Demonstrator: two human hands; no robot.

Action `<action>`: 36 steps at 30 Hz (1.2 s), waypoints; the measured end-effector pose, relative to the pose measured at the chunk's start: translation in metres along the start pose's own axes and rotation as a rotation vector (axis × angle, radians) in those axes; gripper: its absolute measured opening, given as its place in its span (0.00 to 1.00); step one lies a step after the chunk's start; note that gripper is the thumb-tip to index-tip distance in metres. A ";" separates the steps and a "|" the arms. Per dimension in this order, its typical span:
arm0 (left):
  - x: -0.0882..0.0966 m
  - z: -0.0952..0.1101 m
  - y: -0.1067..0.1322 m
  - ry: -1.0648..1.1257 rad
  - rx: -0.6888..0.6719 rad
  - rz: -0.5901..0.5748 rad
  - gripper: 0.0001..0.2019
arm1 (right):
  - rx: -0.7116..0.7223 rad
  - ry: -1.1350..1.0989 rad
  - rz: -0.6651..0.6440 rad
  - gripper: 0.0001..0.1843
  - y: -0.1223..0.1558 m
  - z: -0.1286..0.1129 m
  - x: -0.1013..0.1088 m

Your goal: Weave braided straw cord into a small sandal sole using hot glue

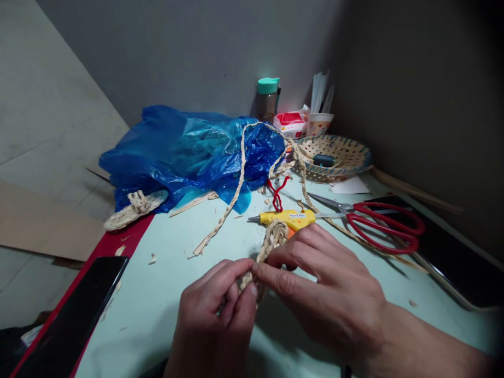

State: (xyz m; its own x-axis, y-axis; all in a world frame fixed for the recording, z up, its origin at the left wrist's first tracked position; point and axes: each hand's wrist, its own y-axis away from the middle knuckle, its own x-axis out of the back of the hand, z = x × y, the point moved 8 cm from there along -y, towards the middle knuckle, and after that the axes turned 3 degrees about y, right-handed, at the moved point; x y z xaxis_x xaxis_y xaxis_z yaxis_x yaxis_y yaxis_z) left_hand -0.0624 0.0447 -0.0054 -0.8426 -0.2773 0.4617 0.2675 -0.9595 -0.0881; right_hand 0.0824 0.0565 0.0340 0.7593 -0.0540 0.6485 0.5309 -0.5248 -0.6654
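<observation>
Low in the middle of the head view, a coiled piece of braided straw (pixel 274 237) is held between both hands. My left hand (pixel 220 304) pinches its near end between thumb and fingers. From the other side my right hand (pixel 326 283) closes on the same braid, its thumb and fingertips meeting the left fingertips. The braid's underside is hidden by the hands. Just beyond it lies a yellow glue gun (pixel 289 217) with its nozzle to the left. Scissors with red handles (pixel 384 228) rest to the right of it.
A long straw braid (pixel 241 173) loops over a blue plastic bag (pixel 189 152). Behind stand a woven basket (pixel 354 157) holding a dark spool, a bottle (pixel 266 100) and a cup of white sticks (pixel 319 124). Dark flat devices (pixel 460 252) flank the table; a slipper-shaped straw piece (pixel 136 211) lies left.
</observation>
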 end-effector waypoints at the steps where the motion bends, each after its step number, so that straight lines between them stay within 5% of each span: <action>1: 0.000 0.001 0.001 -0.002 -0.014 0.009 0.11 | -0.011 -0.018 -0.030 0.10 -0.001 0.001 0.000; 4: 0.001 0.001 0.001 0.021 -0.004 0.011 0.09 | -0.067 -0.060 -0.034 0.14 -0.006 0.006 0.008; 8: 0.002 -0.002 -0.003 0.064 0.071 -0.014 0.08 | -0.225 -0.002 0.115 0.14 -0.009 0.022 0.028; 15: 0.002 -0.008 -0.005 0.132 0.158 -0.057 0.09 | -0.448 -0.179 -0.094 0.19 0.000 0.037 0.011; 21: -0.002 -0.012 -0.004 0.159 0.236 -0.112 0.10 | -0.571 -0.353 -0.097 0.17 0.000 0.042 0.006; 25: -0.005 -0.006 -0.005 0.122 0.123 -0.136 0.09 | -0.682 -0.617 -0.072 0.16 0.000 0.050 -0.001; 29: 0.000 0.010 -0.004 0.087 -0.130 -0.060 0.10 | -0.735 -0.793 -0.070 0.16 0.001 0.052 -0.006; 36: -0.001 0.018 0.001 -0.038 -0.354 -0.069 0.14 | -0.692 -0.733 -0.018 0.13 -0.001 0.053 0.000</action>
State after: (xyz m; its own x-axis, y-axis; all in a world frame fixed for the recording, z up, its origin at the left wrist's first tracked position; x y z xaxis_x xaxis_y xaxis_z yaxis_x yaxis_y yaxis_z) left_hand -0.0533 0.0448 0.0100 -0.8330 -0.2158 0.5094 0.0264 -0.9353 -0.3529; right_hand 0.1016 0.1017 0.0148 0.9211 0.3723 0.1139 0.3862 -0.9109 -0.1456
